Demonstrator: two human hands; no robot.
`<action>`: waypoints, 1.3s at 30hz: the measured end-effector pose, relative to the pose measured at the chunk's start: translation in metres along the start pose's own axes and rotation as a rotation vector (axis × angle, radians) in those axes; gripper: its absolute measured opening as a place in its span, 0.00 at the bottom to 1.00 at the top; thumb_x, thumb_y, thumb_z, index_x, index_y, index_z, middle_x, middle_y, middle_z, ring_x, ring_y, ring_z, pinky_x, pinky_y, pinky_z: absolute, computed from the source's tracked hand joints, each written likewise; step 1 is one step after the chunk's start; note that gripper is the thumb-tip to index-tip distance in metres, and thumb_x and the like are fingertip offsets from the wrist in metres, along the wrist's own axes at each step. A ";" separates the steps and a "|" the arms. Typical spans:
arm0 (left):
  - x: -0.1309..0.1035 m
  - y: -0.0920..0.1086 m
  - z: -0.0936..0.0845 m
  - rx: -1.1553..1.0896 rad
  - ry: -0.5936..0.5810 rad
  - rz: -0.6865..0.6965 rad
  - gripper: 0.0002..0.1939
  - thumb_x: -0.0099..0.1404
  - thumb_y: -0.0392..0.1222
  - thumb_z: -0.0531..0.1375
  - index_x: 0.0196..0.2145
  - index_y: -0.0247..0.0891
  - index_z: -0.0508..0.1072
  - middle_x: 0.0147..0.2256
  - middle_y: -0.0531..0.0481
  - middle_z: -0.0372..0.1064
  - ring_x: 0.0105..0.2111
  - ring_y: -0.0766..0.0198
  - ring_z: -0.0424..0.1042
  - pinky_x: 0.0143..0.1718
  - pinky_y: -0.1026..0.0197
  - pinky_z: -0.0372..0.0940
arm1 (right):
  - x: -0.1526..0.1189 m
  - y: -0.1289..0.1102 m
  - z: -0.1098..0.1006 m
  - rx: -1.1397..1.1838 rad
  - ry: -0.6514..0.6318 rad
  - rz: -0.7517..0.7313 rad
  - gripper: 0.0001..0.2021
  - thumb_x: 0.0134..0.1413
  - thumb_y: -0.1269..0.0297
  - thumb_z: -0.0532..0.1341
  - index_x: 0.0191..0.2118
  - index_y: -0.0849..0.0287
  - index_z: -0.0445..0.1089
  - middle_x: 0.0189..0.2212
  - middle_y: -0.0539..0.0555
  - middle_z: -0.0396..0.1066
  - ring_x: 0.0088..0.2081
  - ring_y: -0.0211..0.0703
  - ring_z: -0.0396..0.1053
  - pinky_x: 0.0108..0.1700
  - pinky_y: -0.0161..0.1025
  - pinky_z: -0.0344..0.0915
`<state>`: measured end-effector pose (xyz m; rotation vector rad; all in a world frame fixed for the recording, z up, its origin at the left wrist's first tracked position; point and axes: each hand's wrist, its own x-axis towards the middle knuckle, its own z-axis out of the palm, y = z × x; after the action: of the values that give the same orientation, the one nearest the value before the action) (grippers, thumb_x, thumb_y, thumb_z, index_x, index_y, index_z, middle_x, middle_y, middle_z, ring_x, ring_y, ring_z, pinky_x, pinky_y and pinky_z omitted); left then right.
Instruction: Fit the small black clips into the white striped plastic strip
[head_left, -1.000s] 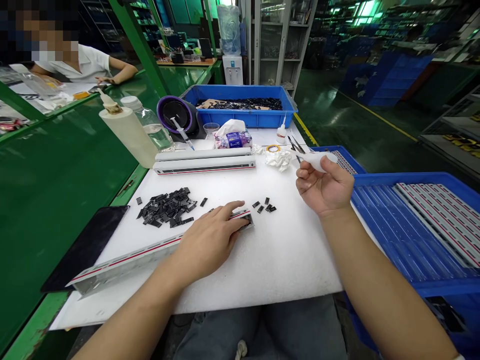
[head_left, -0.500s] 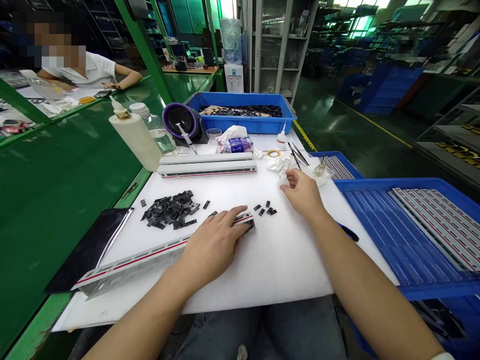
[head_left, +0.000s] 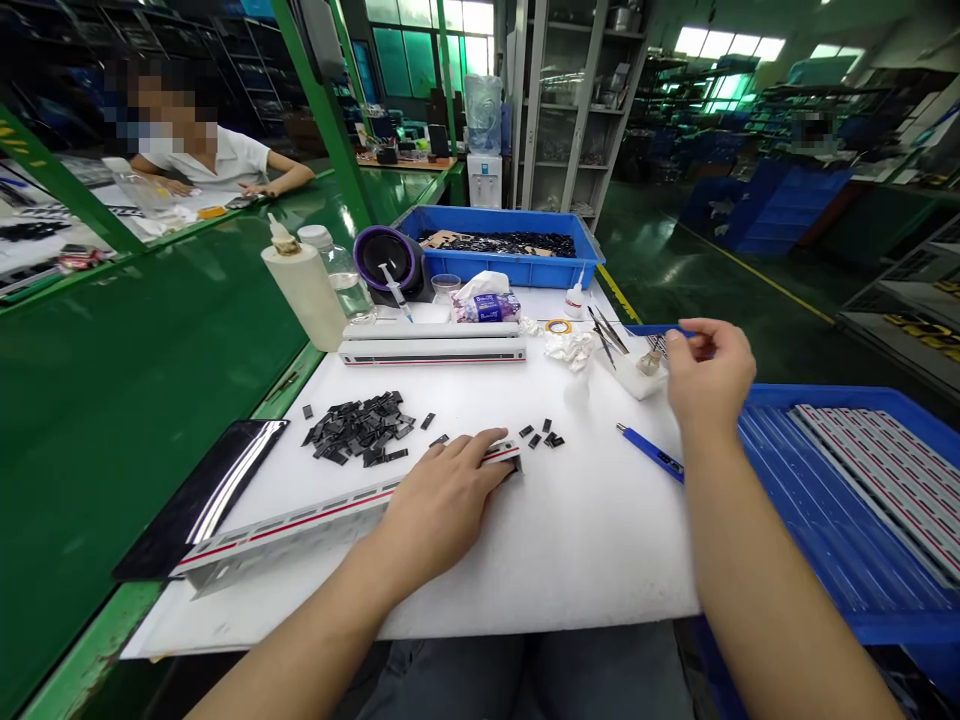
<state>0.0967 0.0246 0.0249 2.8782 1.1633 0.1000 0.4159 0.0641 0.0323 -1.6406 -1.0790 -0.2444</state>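
Rail (head_left: 300,520): near-left corner to mid-counter (head_left: 585,550)
Long axis: diagonal, far end pointing rightward
Left hand (head_left: 442,500): grip on rail's far end
Right hand (head_left: 711,385): near right edge, can't tell grip

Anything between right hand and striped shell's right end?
Yes: small black pieces lie beyond that end of the striped shell, roughly in line with the right hand. The blue tool sits nearer the wearer, off that line.

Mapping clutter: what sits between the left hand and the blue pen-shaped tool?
A small cluster of black rectangular pieces on the white board; the head view shows it.
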 end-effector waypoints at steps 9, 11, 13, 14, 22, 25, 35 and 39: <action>0.001 -0.001 0.000 0.011 -0.014 0.000 0.19 0.69 0.33 0.51 0.51 0.47 0.73 0.64 0.48 0.57 0.54 0.51 0.67 0.52 0.45 0.67 | 0.020 0.023 0.005 -0.080 -0.066 0.092 0.10 0.50 0.57 0.64 0.30 0.59 0.76 0.24 0.51 0.69 0.28 0.43 0.67 0.35 0.42 0.62; 0.001 -0.001 -0.001 0.014 -0.016 0.005 0.19 0.68 0.32 0.51 0.51 0.47 0.73 0.64 0.48 0.57 0.54 0.51 0.68 0.51 0.45 0.67 | 0.021 0.021 0.004 -0.091 -0.127 0.100 0.08 0.48 0.59 0.65 0.28 0.58 0.75 0.22 0.50 0.68 0.27 0.43 0.66 0.35 0.43 0.62; 0.001 0.000 -0.001 0.016 -0.016 0.002 0.19 0.68 0.32 0.51 0.51 0.47 0.73 0.64 0.48 0.58 0.54 0.51 0.68 0.50 0.45 0.68 | 0.022 0.015 0.000 -0.050 -0.058 0.085 0.06 0.48 0.61 0.65 0.27 0.58 0.74 0.21 0.49 0.67 0.26 0.41 0.64 0.34 0.42 0.61; 0.002 0.000 -0.001 0.014 -0.014 0.000 0.19 0.68 0.32 0.51 0.51 0.47 0.73 0.64 0.48 0.58 0.53 0.51 0.68 0.50 0.45 0.68 | 0.021 0.011 -0.002 0.016 0.058 0.072 0.06 0.48 0.61 0.65 0.28 0.57 0.73 0.22 0.49 0.66 0.26 0.40 0.63 0.33 0.41 0.61; 0.007 -0.003 -0.008 -0.072 -0.037 0.003 0.18 0.69 0.34 0.51 0.50 0.50 0.73 0.63 0.52 0.59 0.52 0.54 0.69 0.51 0.48 0.68 | -0.048 -0.054 -0.003 0.909 -0.278 0.219 0.07 0.45 0.64 0.65 0.24 0.58 0.66 0.20 0.46 0.62 0.21 0.33 0.56 0.25 0.35 0.55; 0.007 -0.003 -0.010 -0.081 -0.034 0.004 0.18 0.69 0.34 0.51 0.51 0.49 0.73 0.62 0.51 0.59 0.52 0.54 0.69 0.52 0.48 0.67 | -0.077 -0.072 0.003 0.935 -0.563 0.170 0.09 0.48 0.64 0.67 0.24 0.58 0.67 0.22 0.47 0.61 0.24 0.34 0.56 0.27 0.35 0.56; 0.007 -0.003 -0.006 -0.052 0.003 0.032 0.19 0.69 0.34 0.52 0.53 0.48 0.72 0.61 0.49 0.60 0.50 0.53 0.70 0.47 0.50 0.69 | -0.096 -0.084 0.007 0.776 -0.778 0.094 0.08 0.52 0.64 0.66 0.25 0.58 0.69 0.21 0.47 0.62 0.23 0.35 0.55 0.28 0.37 0.55; 0.007 -0.003 -0.007 -0.048 -0.006 0.030 0.18 0.69 0.35 0.51 0.53 0.48 0.71 0.61 0.49 0.61 0.49 0.53 0.70 0.48 0.49 0.69 | -0.095 -0.084 0.008 0.777 -0.800 0.122 0.08 0.51 0.64 0.66 0.25 0.58 0.69 0.20 0.47 0.61 0.24 0.35 0.55 0.28 0.37 0.54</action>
<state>0.0993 0.0321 0.0320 2.8533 1.1011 0.1188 0.2969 0.0197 0.0244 -1.0636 -1.4000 0.8865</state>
